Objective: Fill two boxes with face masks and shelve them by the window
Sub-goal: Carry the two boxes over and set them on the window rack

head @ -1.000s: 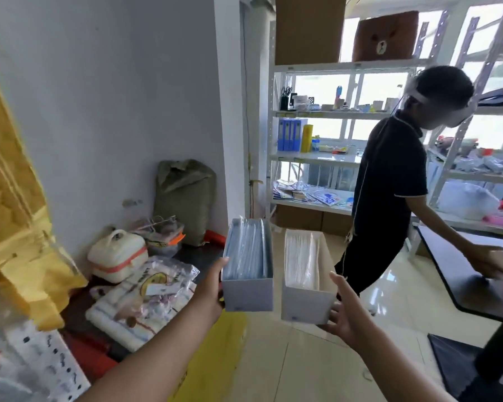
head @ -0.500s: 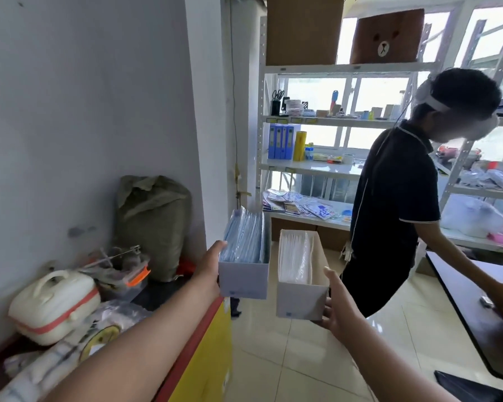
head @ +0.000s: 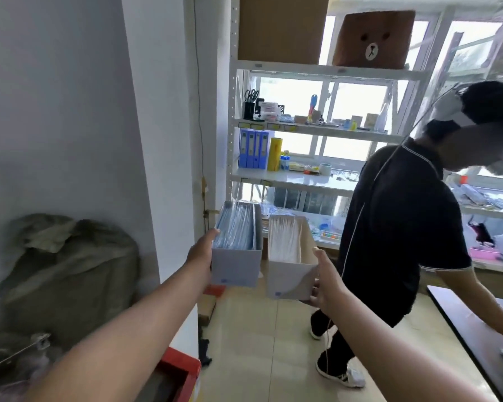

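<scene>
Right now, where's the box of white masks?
Head view, centre: the white-mask box is in the right hand, beside the blue-mask box, ahead of the window shelf.

daylight glare from window (head: pixel 357 103) | edges warped | slight blur

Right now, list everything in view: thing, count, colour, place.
box of blue masks: one, white box, held at centre left.
box of white masks: one, white box, held just right of it.
shelf rack: one, white, by the window ahead.
blue folders: four, upright on a middle shelf.
yellow roll: one, beside the folders.
cardboard box: one, brown, top shelf.
bear cushion: one, brown, top shelf.
sack: one, grey-green, against the left wall.
other person: one, dark clothes, right of the rack.
dark table: one, far right.
hands: left hand holds the blue-mask box; right hand holds the white-mask box.
</scene>
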